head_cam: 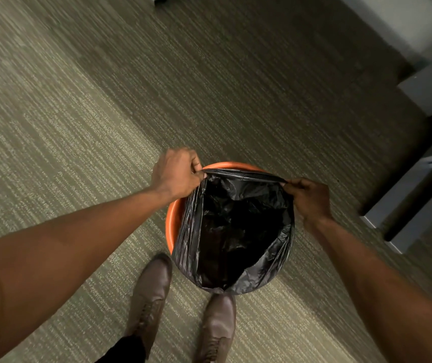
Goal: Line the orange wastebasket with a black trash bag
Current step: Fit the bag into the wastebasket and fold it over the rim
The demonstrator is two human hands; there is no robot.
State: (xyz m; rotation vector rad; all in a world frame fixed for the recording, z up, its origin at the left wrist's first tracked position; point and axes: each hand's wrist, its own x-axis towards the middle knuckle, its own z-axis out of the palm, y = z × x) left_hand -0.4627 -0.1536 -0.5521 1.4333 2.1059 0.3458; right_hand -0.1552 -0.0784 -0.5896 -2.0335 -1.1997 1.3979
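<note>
Orange wastebasket [173, 221], on carpet [78, 127]; black trash bag [235, 231] inside, near rim covered; left hand [176, 174], right hand [307, 199] pinching far hem taut; advisable: stretch evenly over exposed rim.

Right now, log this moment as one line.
left hand: pinching bag edge | right hand: pinching bag edge | black trash bag: open inside orange wastebasket | rim: partly uncovered

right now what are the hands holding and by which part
Both hold the black trash bag by its top edge: the left hand pinches the far-left hem, the right hand the far-right hem, above the orange wastebasket.
</note>
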